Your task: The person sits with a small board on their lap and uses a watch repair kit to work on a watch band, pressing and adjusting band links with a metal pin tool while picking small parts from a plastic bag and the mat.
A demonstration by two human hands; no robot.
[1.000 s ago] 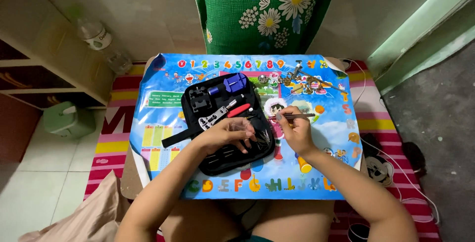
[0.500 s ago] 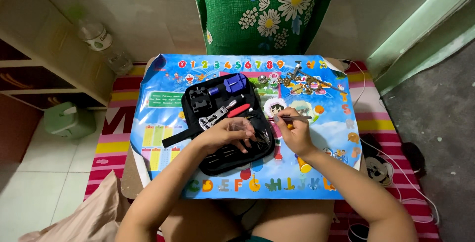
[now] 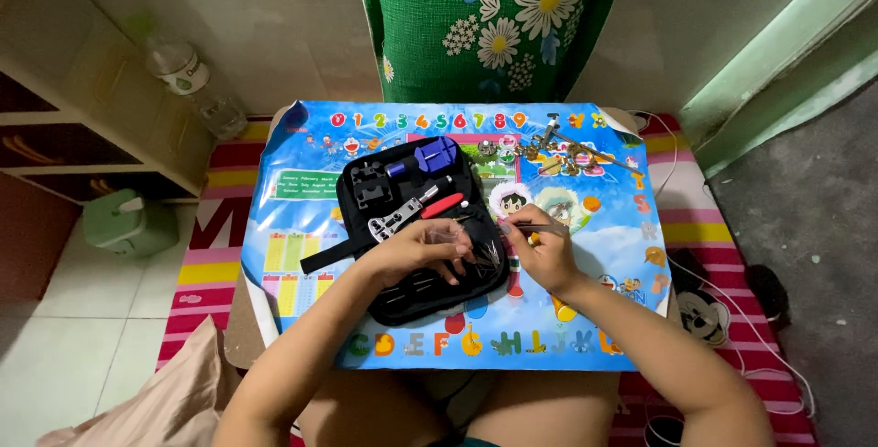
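the left hand (image 3: 422, 250) lies palm-down on the near half of the open black tool case (image 3: 416, 228), its fingers curled onto the mesh pocket. it seems to pin the soft case flat so the pocket stays steady; whether those fingers pinch anything small i cannot tell.

the right hand (image 3: 540, 250) sits just off the case's edge at 3 o'clock, fingers and thumb pressed together on a thin metal tool (image 3: 540, 226) (a slim tweezer or pin tool, too fine to name for sure). its tip points toward the case, held low and nearly level, which suits fine picking more than force.

inside the case, a red-handled tool (image 3: 430, 210) lies diagonally across the middle, and a blue holder (image 3: 430, 154) sits toward 12 o'clock, each in its own spot so nothing rolls.

the case rests on a blue alphabet poster (image 3: 594, 319) spread over the low table, likely as a bright backdrop for tiny parts. a metal watch band (image 3: 558, 150) lies well apart at 1 o'clock. a plastic bottle (image 3: 187, 81) lies on the floor at 10 o'clock.
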